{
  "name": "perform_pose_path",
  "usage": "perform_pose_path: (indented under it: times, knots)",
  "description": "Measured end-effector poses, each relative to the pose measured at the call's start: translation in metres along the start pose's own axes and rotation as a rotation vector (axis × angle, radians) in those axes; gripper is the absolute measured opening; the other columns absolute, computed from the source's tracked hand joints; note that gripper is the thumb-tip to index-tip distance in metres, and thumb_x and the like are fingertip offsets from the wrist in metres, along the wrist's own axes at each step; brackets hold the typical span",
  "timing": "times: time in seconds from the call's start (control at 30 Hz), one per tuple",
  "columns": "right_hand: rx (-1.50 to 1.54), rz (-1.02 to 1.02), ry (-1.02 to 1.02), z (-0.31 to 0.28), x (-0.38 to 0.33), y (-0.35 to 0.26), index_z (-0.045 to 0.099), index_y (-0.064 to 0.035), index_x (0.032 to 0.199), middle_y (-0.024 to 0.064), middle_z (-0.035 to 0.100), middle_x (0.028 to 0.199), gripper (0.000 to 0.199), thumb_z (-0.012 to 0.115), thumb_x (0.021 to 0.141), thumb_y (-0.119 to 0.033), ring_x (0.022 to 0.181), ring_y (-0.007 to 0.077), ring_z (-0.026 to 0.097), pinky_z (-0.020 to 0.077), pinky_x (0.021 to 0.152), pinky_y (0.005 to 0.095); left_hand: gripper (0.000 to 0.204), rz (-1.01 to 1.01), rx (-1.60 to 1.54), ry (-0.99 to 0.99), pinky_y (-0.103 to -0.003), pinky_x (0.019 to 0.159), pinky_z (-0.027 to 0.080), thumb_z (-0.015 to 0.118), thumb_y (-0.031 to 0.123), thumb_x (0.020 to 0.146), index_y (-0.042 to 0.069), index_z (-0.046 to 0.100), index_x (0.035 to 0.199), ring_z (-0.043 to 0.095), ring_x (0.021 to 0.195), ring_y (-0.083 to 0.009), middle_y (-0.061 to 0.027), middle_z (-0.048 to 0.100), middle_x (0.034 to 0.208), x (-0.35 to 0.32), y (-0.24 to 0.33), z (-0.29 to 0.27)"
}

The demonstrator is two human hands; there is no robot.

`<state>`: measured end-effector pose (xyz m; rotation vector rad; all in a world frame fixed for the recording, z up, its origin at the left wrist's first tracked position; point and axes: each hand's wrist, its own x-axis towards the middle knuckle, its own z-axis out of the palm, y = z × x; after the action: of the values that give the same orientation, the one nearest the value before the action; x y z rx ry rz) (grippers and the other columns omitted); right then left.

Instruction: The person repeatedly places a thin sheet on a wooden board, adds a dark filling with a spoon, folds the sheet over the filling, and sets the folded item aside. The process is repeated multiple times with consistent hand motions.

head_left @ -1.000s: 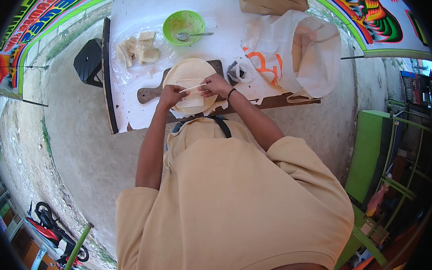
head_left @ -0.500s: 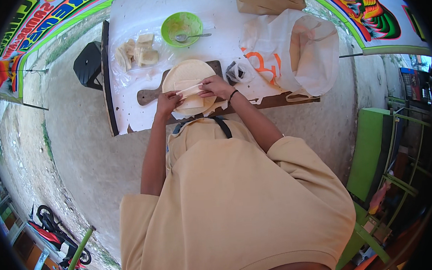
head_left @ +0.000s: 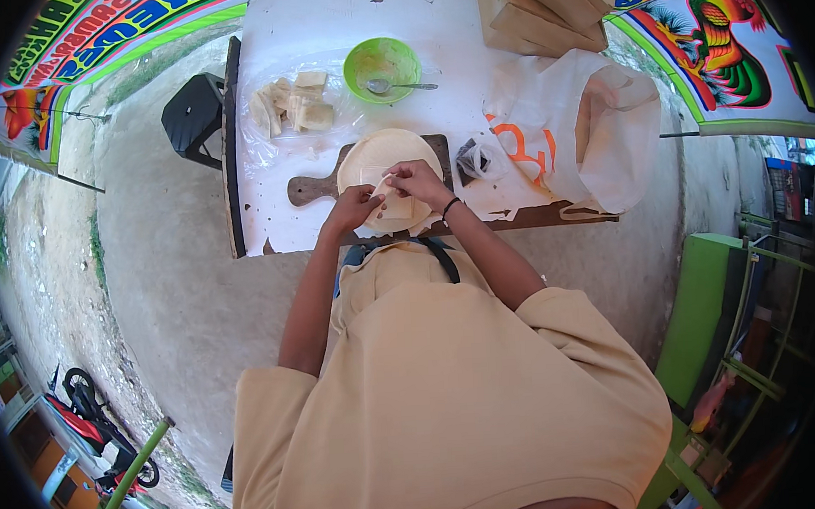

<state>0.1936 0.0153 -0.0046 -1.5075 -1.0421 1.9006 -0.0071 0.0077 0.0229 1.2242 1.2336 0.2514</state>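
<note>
My left hand [head_left: 355, 207] and my right hand [head_left: 417, 182] meet over a pale round plate [head_left: 392, 142], fingers pinched on a thin, pale dough wrapper [head_left: 382, 190]. Part of the wrapper is hidden by the fingers. Flat wrapper sheeting seems to lie on the plate beneath. The plate rests on a wooden cutting board [head_left: 309, 190] whose handle points left. Beyond it stands a green bowl [head_left: 354, 69] with pale residue and a metal spoon [head_left: 415, 86] in it. Several folded pale wrappers [head_left: 312, 113] are heaped on clear plastic at the far left.
Right of the board sits a small clear bag [head_left: 483, 161] with dark contents. Farther right lies a white bag [head_left: 566, 108] with orange print, and brown cardboard boxes [head_left: 529, 22] stand behind. A black stool [head_left: 191, 116] is by the table's left edge.
My hands have drawn closer together, and the wrapper, stretched between them before, is now bunched or folded smaller at the fingertips. The whole view has shifted slightly.
</note>
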Motion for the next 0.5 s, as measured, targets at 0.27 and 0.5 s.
perform_pose_path:
  times: [0.27, 0.5]
  knots:
    - [-0.351, -0.264, 0.427, 0.053, 0.017, -0.045, 0.065, -0.0045, 0.11, 0.0115, 0.067, 0.081, 0.028, 0.065, 0.085, -0.016, 0.07, 0.0222, 0.065, 0.0512, 0.066, 0.0344, 0.026, 0.051, -0.471, 0.392, -0.025, 0.066, 0.049, 0.06, 0.021, 0.095, -0.001, 0.063, 0.106, 0.062, 0.074, -0.0102, -0.0042, 0.065, 0.085, 0.009, -0.013, -0.068]
    - [-1.006, -0.652, 0.327, 0.072, 0.12, -0.102, 0.052, -0.0088, 0.126, 0.0134, 0.062, 0.104, 0.049, 0.067, 0.079, -0.013, 0.093, 0.0326, 0.062, 0.0505, 0.081, 0.0432, 0.033, 0.117, -0.733, 0.472, -0.026, 0.073, 0.049, 0.053, 0.021, 0.098, -0.004, 0.056, 0.119, 0.06, 0.082, -0.0097, -0.0049, 0.064, 0.097, 0.024, -0.038, -0.134]
